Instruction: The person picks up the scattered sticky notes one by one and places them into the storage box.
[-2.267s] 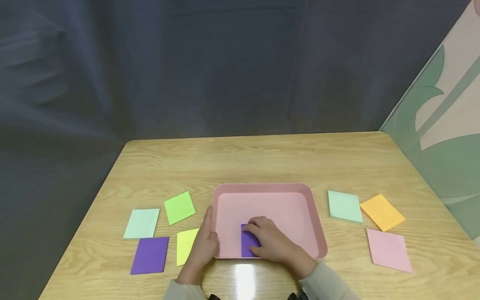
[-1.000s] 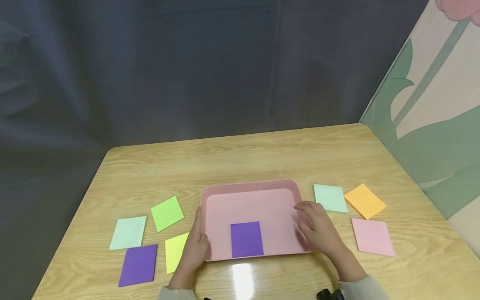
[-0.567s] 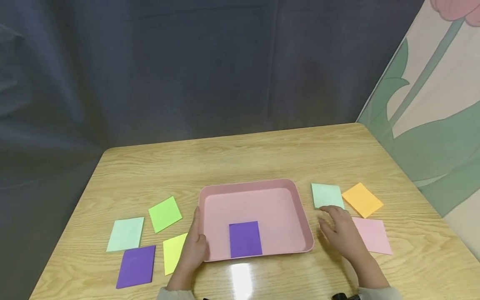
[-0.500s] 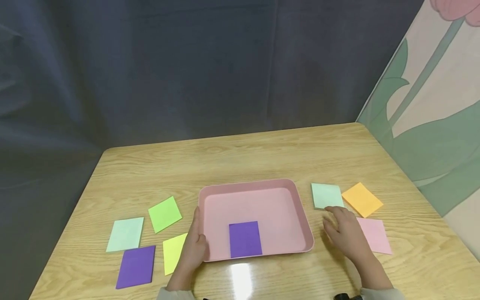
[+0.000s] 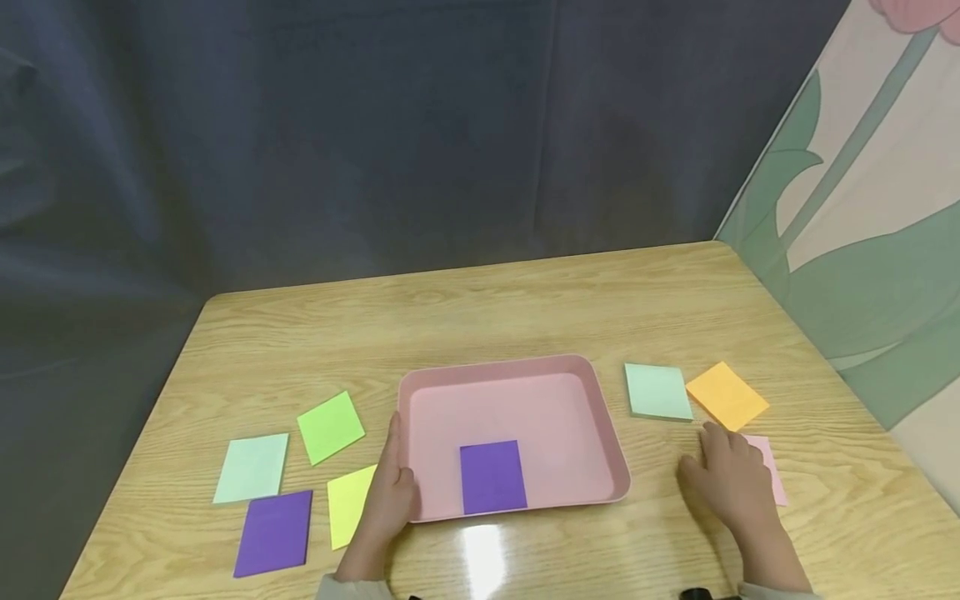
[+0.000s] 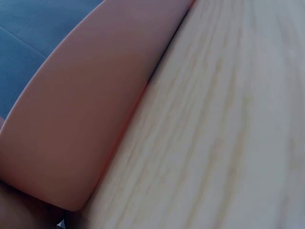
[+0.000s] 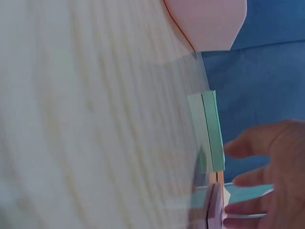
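A shallow pink tray (image 5: 517, 362) sits on the table with a purple square pad (image 5: 492, 477) lying inside near its front wall. My left hand (image 5: 388, 492) rests against the tray's left side, fingers straight along the wall. In the left wrist view the tray wall (image 6: 81, 105) fills much of the picture. My right hand (image 5: 733, 479) is over a pink sticky note pad (image 5: 772, 471), covering most of it, thumb spread from the bent fingers. From the right wrist, fingertips (image 7: 231, 208) appear right by the pink pad (image 7: 215, 207), with the mint pad (image 7: 214, 131) near the thumb.
Right of the tray lie a mint pad (image 5: 658, 392) and an orange pad (image 5: 727, 396). On the left are a lime green pad (image 5: 331, 427), a mint pad (image 5: 251, 468), a purple pad (image 5: 273, 533) and a yellow pad (image 5: 349, 504), partly behind the left hand. A dark curtain (image 5: 412, 142) hangs behind.
My right hand has let go of the purple pad in the tray and moved right, past the mint pad, onto the pink pad. The left hand stays at the tray.
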{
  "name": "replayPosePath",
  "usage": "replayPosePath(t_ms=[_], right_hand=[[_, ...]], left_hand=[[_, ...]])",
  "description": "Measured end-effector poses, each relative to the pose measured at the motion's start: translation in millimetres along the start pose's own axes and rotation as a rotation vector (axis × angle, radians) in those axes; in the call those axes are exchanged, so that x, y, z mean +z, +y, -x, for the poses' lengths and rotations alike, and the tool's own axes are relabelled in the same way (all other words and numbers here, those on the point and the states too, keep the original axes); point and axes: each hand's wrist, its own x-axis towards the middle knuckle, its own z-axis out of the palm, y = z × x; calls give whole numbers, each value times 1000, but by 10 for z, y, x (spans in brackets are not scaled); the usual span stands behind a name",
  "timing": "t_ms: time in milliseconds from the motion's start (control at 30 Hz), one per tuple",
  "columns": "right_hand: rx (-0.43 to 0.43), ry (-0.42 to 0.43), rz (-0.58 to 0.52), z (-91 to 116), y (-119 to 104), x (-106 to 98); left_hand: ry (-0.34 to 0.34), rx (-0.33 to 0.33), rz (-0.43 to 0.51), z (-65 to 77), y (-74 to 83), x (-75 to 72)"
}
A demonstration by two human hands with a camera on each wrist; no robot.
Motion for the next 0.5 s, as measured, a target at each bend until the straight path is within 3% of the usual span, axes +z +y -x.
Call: replayPosePath(t_ms=[133,500], right_hand=[[56,-91,45,11,53,-40],[289,-133,62,-91,176,-64]], left_hand=[[0,21,3,4,6,-1],[11,2,-21,-2,-5,9]])
